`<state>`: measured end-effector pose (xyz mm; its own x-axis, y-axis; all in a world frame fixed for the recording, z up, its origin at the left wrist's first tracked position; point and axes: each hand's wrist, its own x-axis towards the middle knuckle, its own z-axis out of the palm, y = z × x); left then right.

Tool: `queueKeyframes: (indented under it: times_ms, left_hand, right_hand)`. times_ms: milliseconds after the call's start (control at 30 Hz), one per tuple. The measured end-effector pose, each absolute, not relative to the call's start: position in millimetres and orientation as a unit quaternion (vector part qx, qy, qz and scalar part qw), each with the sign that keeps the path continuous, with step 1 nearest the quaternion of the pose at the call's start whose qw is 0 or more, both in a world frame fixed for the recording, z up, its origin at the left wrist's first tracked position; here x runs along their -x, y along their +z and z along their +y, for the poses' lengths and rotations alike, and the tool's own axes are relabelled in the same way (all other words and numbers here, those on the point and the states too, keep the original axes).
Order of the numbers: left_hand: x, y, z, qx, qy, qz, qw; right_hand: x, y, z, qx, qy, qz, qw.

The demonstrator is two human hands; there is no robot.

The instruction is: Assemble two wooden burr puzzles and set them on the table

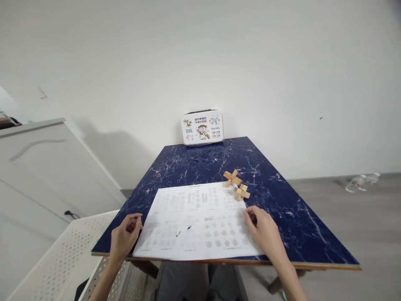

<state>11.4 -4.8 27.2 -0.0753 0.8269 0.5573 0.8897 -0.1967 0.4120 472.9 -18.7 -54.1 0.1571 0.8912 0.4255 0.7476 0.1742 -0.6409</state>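
Note:
A large white sheet of paper (pixel 191 213) with faint print and dark marks lies flat on the dark blue marbled table (pixel 200 161). My left hand (pixel 125 235) is at the sheet's left edge, fingers curled and thumb pinched in against that edge. On the opposite side, my right hand (pixel 263 232) rests with bent fingers and thumb closed at the paper's right edge. Just beyond it, at the far right corner of the sheet, sit two wooden interlocking puzzles: a cross-shaped one (pixel 232 178) and a paler, chunkier one (pixel 242 192).
At the table's far end a white case (pixel 203 127) with cartoon pictures leans by the wall. A perforated cream plastic basket (pixel 72 242) and a white cabinet (pixel 40 167) stand to the left. Clear plastic bottles (pixel 357 183) lie on the floor at right.

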Motion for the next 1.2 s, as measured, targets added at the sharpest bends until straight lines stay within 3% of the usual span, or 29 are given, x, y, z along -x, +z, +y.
queueKeyframes:
  times_ms: [400,533,733,900,1000,1100,1200]
  left_hand:
    - [-5.0,23.9,-6.3,0.688,-0.381,-0.617,0.022]
    - [-4.1,19.1,-6.8,0.678,-0.395,-0.619,0.022]
    - [-0.6,12.6,-7.7,0.679,-0.406,-0.612,0.014]
    - [3.1,5.8,-7.0,0.677,-0.403,-0.615,0.003]
    - [3.2,2.8,-7.0,0.673,-0.408,-0.616,0.001]
    - [1.5,2.0,-7.5,0.670,-0.413,-0.617,0.006]
    - [-0.2,2.1,-8.0,0.666,-0.412,-0.621,0.017]
  right_hand:
    - [-469.1,-41.2,-24.5,0.645,0.119,-0.622,0.428]
    - [-470.9,-34.4,-24.4,0.647,0.151,-0.578,0.474]
    - [-474.5,-6.4,10.6,0.616,0.069,-0.612,0.492]
    - [-469.3,21.5,63.0,0.607,-0.024,-0.692,0.389]
    - [-461.7,33.3,88.3,0.644,-0.071,-0.710,0.274]
    - [-452.5,40.6,104.8,0.656,-0.091,-0.731,0.163]
    - [-445.7,44.2,112.9,0.671,-0.087,-0.729,0.104]
